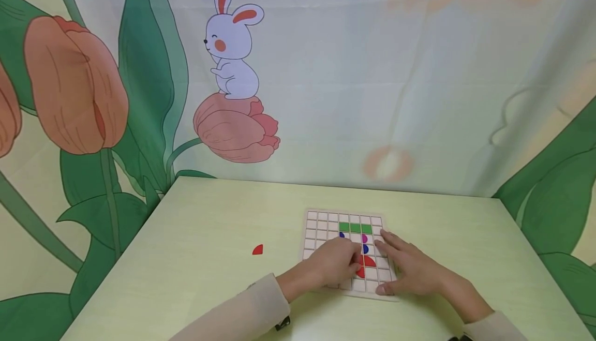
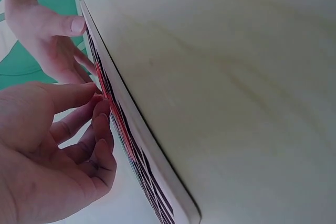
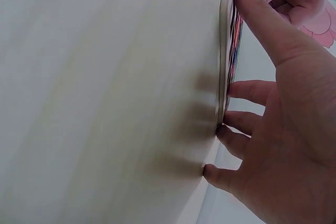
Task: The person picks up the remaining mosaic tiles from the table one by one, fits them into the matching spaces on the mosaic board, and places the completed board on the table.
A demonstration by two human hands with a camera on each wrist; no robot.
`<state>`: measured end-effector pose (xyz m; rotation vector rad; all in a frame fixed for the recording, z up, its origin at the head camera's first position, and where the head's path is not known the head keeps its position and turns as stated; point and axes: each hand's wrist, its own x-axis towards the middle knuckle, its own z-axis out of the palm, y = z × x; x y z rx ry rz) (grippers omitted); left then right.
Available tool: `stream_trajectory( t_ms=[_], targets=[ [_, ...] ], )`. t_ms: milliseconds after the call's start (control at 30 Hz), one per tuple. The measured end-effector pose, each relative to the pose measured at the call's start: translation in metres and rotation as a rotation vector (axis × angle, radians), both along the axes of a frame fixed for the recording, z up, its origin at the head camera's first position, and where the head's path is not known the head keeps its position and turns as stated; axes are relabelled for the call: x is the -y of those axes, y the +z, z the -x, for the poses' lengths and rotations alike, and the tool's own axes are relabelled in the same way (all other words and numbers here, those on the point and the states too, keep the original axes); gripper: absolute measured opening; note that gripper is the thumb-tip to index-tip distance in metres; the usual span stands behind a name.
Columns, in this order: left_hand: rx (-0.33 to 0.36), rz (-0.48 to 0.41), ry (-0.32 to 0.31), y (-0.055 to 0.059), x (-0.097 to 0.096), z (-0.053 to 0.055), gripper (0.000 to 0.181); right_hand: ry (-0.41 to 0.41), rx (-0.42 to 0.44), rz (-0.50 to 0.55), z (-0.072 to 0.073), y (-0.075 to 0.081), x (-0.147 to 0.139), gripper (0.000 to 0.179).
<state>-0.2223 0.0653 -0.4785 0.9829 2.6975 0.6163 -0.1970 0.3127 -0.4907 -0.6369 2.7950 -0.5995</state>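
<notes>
A square white grid board [image 1: 321, 218] with a pale wooden rim lies flat on the table. It bears several green squares [image 1: 355, 227], small dark blue pieces [image 1: 365, 249], a magenta half-round piece [image 1: 364, 238] and red rounded pieces [image 1: 369, 262]. Over the middle of the board is my left hand [image 1: 332, 262], thumb and fingertips pinching a red piece mostly hidden by them. My right hand [image 1: 416, 268] rests along the board's right side, fingers spread, thumb on the near right corner. In the right wrist view its fingertips [image 3: 231, 135] touch the rim.
A loose red quarter-circle piece [image 1: 258, 249] lies on the pale yellow-green table [image 1: 223, 217], left of the board. Behind the table's far edge hangs a curtain [image 1: 326, 98] printed with tulips and a rabbit.
</notes>
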Motion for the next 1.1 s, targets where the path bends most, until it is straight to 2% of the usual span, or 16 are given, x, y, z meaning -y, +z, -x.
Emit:
stream_trajectory(
  t_ms=[233, 367, 533, 767, 933, 1000, 1100],
  targets=[
    [-0.016, 0.004, -0.003, 0.001, 0.004, 0.006, 0.013, 0.001, -0.010, -0.005, -0.001, 0.003, 0.000, 0.114],
    [-0.021, -0.002, 0.020, 0.007, 0.021, 0.016, 0.009, 0.002, -0.015, -0.010, 0.000, 0.004, 0.001, 0.113],
    [-0.014, -0.001, 0.098, 0.016, 0.065, 0.029, 0.019, -0.008, 0.000, -0.018, 0.001, 0.003, 0.004, 0.114],
    [-0.059, 0.015, 0.223, 0.021, 0.138, 0.042, 0.022, -0.016, 0.008, -0.009, 0.000, 0.001, 0.006, 0.115],
    [-0.021, 0.049, 0.321, 0.012, 0.177, 0.042, 0.021, -0.019, 0.007, -0.017, -0.002, 0.001, 0.006, 0.116],
    [-0.015, 0.055, 0.341, 0.008, 0.188, 0.040, 0.021, -0.022, 0.007, -0.021, -0.002, 0.003, 0.006, 0.115],
    [-0.023, 0.049, 0.340, 0.001, 0.200, 0.033, 0.022, -0.024, 0.014, -0.022, -0.003, 0.003, 0.005, 0.115]
  ],
)
